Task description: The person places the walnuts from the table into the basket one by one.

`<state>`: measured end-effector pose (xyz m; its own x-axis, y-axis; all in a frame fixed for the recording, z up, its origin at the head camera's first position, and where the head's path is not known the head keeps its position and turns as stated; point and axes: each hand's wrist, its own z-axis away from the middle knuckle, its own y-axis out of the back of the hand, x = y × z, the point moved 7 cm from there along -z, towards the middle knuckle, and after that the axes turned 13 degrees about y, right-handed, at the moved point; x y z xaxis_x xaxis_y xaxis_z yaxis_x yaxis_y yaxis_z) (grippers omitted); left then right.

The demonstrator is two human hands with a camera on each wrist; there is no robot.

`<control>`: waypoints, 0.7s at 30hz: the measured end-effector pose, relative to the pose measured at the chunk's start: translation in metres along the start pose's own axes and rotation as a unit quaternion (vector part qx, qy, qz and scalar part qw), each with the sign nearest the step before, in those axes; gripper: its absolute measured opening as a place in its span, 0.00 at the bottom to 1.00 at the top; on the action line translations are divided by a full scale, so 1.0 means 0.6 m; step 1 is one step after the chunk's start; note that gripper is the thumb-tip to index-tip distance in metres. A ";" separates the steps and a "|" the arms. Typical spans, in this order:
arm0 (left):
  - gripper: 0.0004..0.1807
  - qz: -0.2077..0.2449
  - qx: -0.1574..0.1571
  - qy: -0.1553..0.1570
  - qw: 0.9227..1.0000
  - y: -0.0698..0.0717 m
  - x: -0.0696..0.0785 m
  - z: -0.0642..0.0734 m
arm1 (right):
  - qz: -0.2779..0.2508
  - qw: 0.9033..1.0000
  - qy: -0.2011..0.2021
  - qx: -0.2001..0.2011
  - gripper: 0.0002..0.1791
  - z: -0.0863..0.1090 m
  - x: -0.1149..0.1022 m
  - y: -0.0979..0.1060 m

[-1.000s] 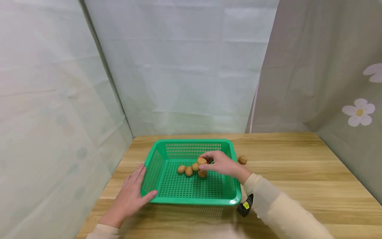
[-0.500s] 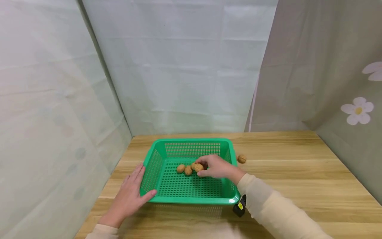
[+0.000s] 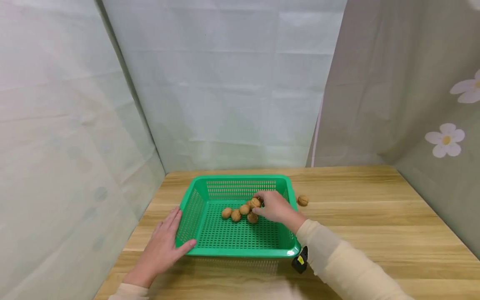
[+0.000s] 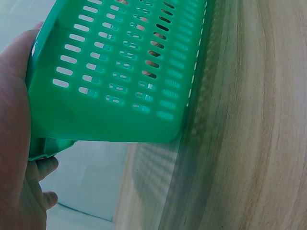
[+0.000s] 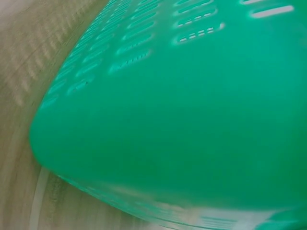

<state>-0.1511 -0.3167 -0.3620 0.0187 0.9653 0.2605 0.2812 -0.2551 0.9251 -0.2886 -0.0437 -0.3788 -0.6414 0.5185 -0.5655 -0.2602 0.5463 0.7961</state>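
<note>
Inside the green plastic basket [image 3: 240, 252], my right hand [image 3: 276, 207] pinches a walnut [image 3: 256, 203] between thumb and fingers. Several other walnuts lie on the basket floor to its left and just below it, one walnut [image 3: 226, 213] being farthest left. My left hand [image 3: 162, 246] rests against the basket's front left corner, fingers along the outer side and thumb over the front rim. In the left wrist view, fingertips [image 4: 47, 166] show beyond the rim. The right wrist view is filled by the basket's outer wall [image 5: 158, 129]; the right hand is hidden there.
One loose walnut [image 3: 303, 200] sits on the wooden table [image 3: 360, 208], right of the basket. A black strap-on device [image 3: 300, 260] hangs at the right wrist by the front right corner. Pale curtains [image 3: 232, 91] enclose the table at the back and sides.
My right hand moved a walnut left and down among the others, then back right and up, where it now pinches one. The left hand stays at the corner.
</note>
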 end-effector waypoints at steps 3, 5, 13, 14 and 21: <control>0.50 0.004 -0.001 0.002 1.000 0.000 -0.001 0.000 | -0.014 1.000 0.005 -0.003 0.24 -0.001 -0.002 -0.001; 0.51 0.004 -0.001 0.003 1.000 0.000 -0.001 0.000 | -0.020 1.000 0.013 -0.012 0.24 -0.001 -0.005 -0.003; 0.51 0.003 0.000 0.004 1.000 0.000 -0.001 0.000 | -0.007 0.999 0.019 -0.049 0.24 0.001 -0.010 -0.012; 0.51 0.003 0.000 0.003 1.000 0.000 -0.001 0.000 | -0.005 0.998 0.019 -0.051 0.24 0.001 -0.009 -0.013; 0.51 0.006 0.003 -0.001 1.000 0.000 0.000 0.000 | 0.008 0.997 0.023 -0.075 0.25 0.003 -0.011 -0.022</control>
<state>-0.1509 -0.3165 -0.3619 0.0233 0.9625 0.2703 0.2860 -0.2655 0.9207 -0.2794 -0.0530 -0.3859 -0.6771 0.4939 -0.5456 -0.3536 0.4319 0.8297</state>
